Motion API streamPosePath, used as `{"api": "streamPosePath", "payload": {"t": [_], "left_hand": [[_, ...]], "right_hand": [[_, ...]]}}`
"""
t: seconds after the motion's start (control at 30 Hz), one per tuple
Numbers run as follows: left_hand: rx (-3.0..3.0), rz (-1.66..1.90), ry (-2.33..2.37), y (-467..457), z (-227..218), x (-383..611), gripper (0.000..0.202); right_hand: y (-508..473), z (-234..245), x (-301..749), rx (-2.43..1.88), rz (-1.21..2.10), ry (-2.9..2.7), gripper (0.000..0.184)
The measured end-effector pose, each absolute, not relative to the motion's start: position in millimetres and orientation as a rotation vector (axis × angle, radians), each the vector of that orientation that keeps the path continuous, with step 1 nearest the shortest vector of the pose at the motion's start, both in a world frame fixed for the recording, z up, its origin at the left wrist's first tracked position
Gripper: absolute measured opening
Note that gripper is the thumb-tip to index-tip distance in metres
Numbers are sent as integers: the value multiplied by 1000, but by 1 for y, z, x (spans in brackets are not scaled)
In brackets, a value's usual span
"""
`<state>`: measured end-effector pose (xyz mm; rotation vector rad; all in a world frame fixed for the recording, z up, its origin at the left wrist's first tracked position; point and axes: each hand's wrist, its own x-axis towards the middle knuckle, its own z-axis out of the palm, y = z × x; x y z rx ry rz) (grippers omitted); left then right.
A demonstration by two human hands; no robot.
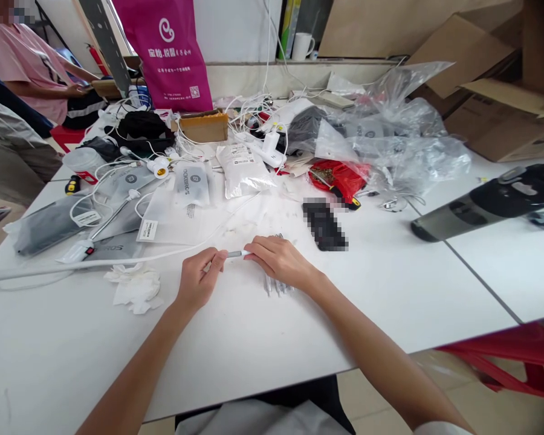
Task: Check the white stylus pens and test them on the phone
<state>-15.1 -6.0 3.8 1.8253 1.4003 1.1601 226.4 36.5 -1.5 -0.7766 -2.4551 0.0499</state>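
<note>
Spanning the gap between 2 hands, a slim grey-and-white tube (234, 254) has its long axis close to the 9-to-3 o'clock line, nearly in line with both sets of fingers. From the left hand (198, 275), it points toward 3 o'clock, and the fingers there are closed on its grey end. From the right hand (278, 261), it lies toward 9 o'clock; those fingers are gathered on its white end, though they partly hide the contact. Each hand is already at its own end, so neither looks nearer, and the relation that counts seems to be how well the 2 grips line up along that axis. Whether the tube is touching the bench (254, 344) or held above it, I cannot tell. Several clear slim pieces (269, 287) lie under and just beside the right hand, their long axes nearer 12-to-6, crosswise to the held tube; whether the palm touches them is hidden. A dark, blurred slab (325, 225) lies at 2 o'clock from the right hand, and a crumpled tissue (136, 287) at 9 o'clock from the left.
</note>
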Motion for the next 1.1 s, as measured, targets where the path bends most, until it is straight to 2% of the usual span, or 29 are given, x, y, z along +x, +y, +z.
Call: {"api": "streamPosePath", "payload": {"t": [0.07, 0.13, 0.2, 0.33, 0.4, 0.57, 0.67, 0.87, 1.0, 1.1], "left_hand": [[1771, 1137, 1415, -5, 2, -14, 48], [1723, 1193, 1394, -4, 0, -11, 29], [1667, 1271, 1357, -4, -1, -9, 42], [1598, 1255, 1428, -6, -1, -8, 26], [1587, 1192, 1502, -5, -1, -9, 33], [1622, 1206, 1397, -4, -1, -8, 34], [1649, 1169, 1419, -5, 1, -7, 28], [1613, 1122, 1453, -7, 7, -6, 43], [1531, 1091, 1454, -8, 7, -6, 61], [1495, 1070, 1455, -5, 4, -8, 62]], "right_hand": [[38, 0, 228, -822, 46, -2452, 28], [39, 0, 231, -865, 46, -2435, 29], [41, 0, 233, -882, 47, -2425, 29], [42, -1, 234, -888, 42, -2441, 30], [42, -2, 234, -890, 42, -2445, 30], [40, -3, 233, -889, 45, -2432, 28], [39, -2, 233, -881, 79, -2427, 27], [38, 1, 231, -883, 60, -2474, 32], [39, 1, 231, -878, 40, -2510, 31], [40, 0, 232, -889, 19, -2492, 27]]}}
